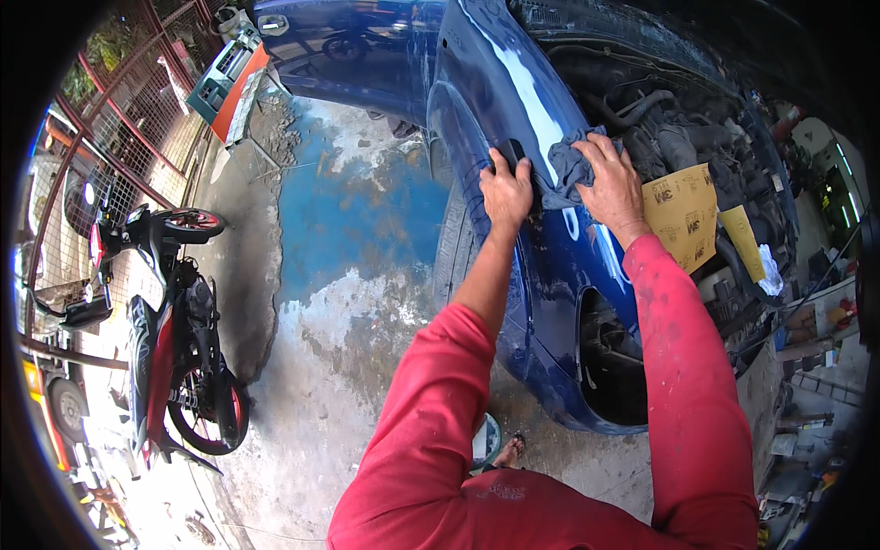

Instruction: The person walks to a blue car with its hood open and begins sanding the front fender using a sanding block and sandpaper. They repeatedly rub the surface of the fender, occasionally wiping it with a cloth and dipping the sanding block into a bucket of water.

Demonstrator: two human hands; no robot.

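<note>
My left hand [504,191] grips a dark block [514,152] against the blue front fender [545,266] of a car, just above the wheel arch and tyre [454,243]. My right hand [607,185] is closed on a crumpled grey-blue rag [566,165], pressed on the fender's upper edge to the right of the block. Sheets of gold abrasive paper [680,215] lie over the open engine bay [697,137], near my right wrist, with a narrower yellow sheet [740,243] and a white scrap [770,270] beside them.
A blue door [348,50] extends to the upper left. A black-and-red motorbike [165,330] stands at left before a red-barred mesh fence [101,128]. Worn concrete floor [339,357] lies below, with a round container [486,440] by my foot. An orange-striped panel [234,87] is at back left.
</note>
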